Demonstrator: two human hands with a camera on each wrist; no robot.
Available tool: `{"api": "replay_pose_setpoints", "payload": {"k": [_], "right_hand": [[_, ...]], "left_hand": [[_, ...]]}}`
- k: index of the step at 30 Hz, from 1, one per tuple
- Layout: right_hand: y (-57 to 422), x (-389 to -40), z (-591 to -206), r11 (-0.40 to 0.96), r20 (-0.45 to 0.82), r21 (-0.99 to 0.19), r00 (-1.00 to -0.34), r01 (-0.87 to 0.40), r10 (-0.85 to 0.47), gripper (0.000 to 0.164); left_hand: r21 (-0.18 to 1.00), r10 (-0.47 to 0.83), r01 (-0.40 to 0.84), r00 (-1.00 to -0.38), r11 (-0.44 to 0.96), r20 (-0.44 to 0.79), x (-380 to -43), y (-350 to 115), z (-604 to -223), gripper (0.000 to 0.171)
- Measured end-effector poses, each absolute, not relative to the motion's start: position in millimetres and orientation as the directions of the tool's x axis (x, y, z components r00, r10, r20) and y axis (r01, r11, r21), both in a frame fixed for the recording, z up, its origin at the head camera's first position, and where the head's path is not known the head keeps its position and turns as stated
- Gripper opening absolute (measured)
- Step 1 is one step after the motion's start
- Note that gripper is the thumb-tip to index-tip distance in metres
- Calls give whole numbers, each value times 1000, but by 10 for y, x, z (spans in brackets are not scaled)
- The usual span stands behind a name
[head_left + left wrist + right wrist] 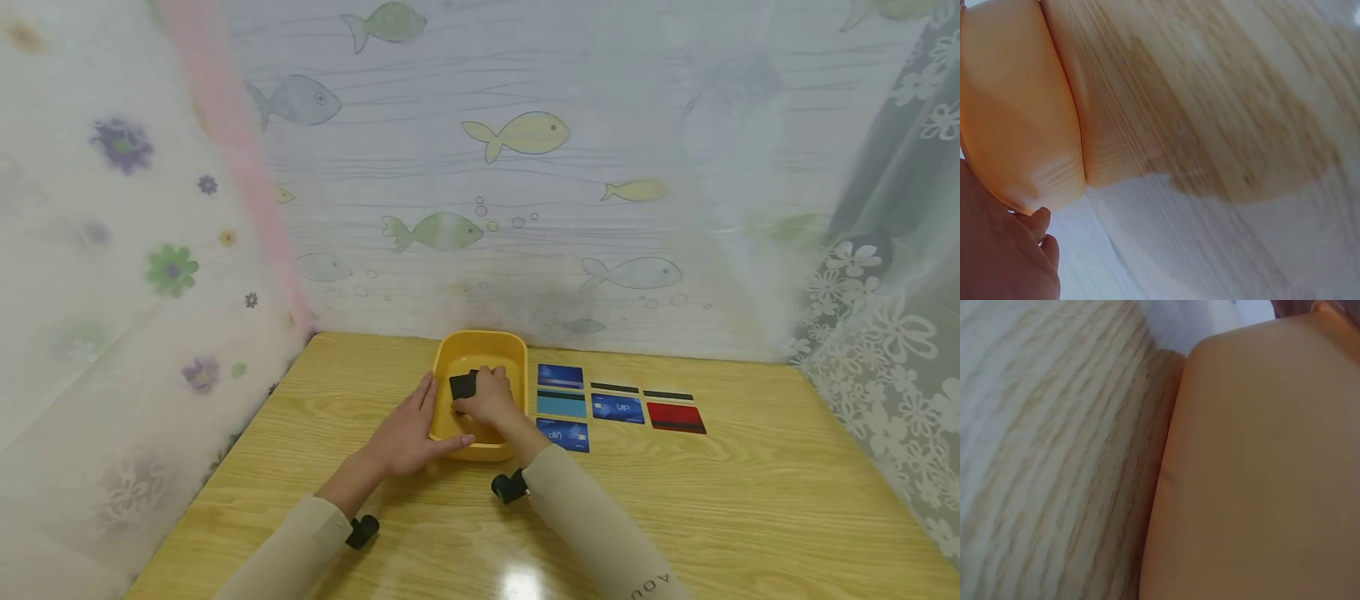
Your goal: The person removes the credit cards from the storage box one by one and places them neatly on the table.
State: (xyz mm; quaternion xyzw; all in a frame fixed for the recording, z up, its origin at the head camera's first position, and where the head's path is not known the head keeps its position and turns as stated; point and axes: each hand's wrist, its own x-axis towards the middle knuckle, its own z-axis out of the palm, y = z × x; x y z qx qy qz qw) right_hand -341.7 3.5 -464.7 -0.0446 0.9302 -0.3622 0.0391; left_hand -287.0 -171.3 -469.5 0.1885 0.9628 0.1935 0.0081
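Observation:
A yellow plastic tub (517, 354) stands on the table. My left hand (401, 437) lies at its near left corner, fingers straight along the left side and thumb stretched over the near rim. In the left wrist view, fingertips (1038, 222) show right at the rim of the tub. My right hand (491, 396) reaches inside the tub, its fingers and thumb pinching a flat black piece (462, 387); the hand covers part of it. The right wrist view shows mostly the tub's outer wall (1254, 462).
Right of the tub lie cards in columns: a dark blue card (560, 376), a light blue card (561, 405), blue VIP cards (617, 408) and a red card (677, 418). Dark strips (615, 387) lie behind two of them. Patterned curtains (525, 275) enclose the wooden table (750, 500).

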Motion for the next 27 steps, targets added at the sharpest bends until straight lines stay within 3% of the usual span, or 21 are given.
{"api": "replay_pose_setpoints", "payload": {"k": [10, 16, 27], "right_hand": [[-22, -3444, -4681, 811, -33, -584, -998, -27, -57, 69], [-13, -3484, -4712, 802, -37, -598, -998, -12, -42, 63], [37, -3483, -4703, 718, -18, -696, -998, -28, -56, 31]], "left_hand": [[387, 373, 371, -925, 844, 73, -2850, -1709, -4666, 124], [386, 375, 371, -925, 845, 68, -2867, -1710, -4667, 123], [386, 373, 367, -926, 847, 62, -2886, -1711, -4694, 123]]}}
